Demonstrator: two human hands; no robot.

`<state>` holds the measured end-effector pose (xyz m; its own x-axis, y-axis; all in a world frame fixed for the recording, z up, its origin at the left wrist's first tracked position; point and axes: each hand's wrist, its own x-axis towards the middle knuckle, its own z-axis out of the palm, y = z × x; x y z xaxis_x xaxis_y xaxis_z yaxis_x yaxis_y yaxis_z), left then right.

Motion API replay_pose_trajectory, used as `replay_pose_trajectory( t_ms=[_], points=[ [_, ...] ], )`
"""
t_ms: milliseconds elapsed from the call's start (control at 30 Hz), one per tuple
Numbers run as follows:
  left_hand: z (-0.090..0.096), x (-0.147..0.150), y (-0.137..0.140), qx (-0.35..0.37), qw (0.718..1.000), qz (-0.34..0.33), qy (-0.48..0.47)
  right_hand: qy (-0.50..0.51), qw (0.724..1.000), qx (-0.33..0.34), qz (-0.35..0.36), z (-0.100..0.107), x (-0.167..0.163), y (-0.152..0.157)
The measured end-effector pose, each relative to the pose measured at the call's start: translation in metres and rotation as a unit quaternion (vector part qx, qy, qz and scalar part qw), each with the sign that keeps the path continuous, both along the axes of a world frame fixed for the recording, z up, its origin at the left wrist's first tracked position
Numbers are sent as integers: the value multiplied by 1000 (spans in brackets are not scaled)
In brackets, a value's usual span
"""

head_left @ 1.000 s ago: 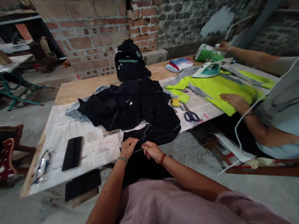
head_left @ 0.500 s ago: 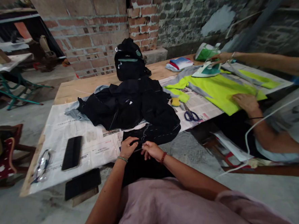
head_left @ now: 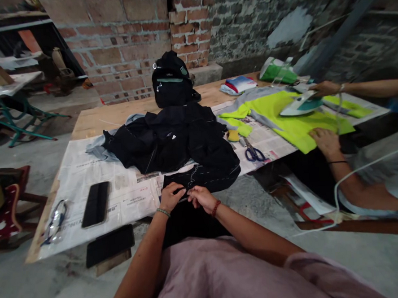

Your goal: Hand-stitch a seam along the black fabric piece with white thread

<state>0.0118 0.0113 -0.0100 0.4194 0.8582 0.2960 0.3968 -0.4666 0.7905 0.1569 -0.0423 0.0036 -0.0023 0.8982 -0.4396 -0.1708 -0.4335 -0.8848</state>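
Observation:
A black garment [head_left: 184, 136] lies bunched on the table, and its near edge carries rows of white running stitches. My left hand [head_left: 171, 196] is closed on the edge of this black cloth, thumb and fingers pinching it. Close beside it, almost touching, my right hand [head_left: 202, 199] has its thumb and forefinger pressed together at the same edge. A loose white thread [head_left: 194, 172] curls over the cloth toward my right fingertips; whatever small thing they pinch is too small to make out.
Blue-handled scissors [head_left: 253, 152] and a yellow piece [head_left: 233, 135] lie right of the garment. A phone [head_left: 96, 204] and glasses [head_left: 56, 219] rest on the left newspaper. Behind stands a black backpack [head_left: 172, 81]. At right a co-worker moves an iron [head_left: 300, 106] over a neon-yellow garment [head_left: 295, 127].
My right hand has shifted slightly left, nearer my left hand at the cloth edge. The co-worker's iron has slid right and nearer across the yellow garment.

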Motion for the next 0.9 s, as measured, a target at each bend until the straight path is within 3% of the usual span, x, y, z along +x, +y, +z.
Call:
replay_pose_trajectory(
  t_ms=[500,900],
  points=[
    [-2,7,-3,25,998,44,46,-40,998,26,-30,-1,-7,-2],
    [-1,10,-1,7,997,74,24,-13,999,24,-46,1,-11,2]
  ],
)
